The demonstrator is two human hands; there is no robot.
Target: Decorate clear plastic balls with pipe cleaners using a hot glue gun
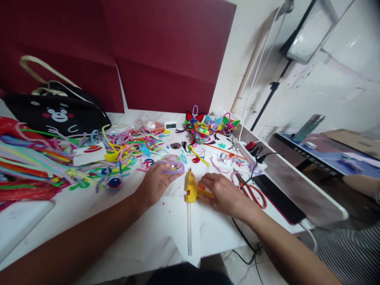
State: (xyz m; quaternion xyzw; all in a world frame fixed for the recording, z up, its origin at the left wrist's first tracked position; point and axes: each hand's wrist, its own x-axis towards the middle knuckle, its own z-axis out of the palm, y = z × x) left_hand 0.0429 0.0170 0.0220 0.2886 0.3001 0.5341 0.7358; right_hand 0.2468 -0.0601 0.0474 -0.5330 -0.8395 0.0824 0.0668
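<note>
My left hand [154, 183] is closed on a clear plastic piece edged with a purple pipe cleaner [173, 171]. Its exact shape is hard to make out. To the right, the fingers of my right hand [218, 192] are wrapped round the handle of a yellow hot glue gun [191, 190]. The gun's nozzle points away from me, near the plastic piece but apart from it. A long translucent glue stick [189, 229] sticks out of its back end. Orange-handled scissors [257, 196] lie just beyond my right wrist.
Pipe cleaners [32, 158] in many colours heap up on the left, before a black bag [56, 113]. Several colourful eared ornaments [202, 128] stand at the back. A phone [279, 200] and a power strip [247, 152] with cables edge the right side. Another person's arm [360, 186] shows at far right.
</note>
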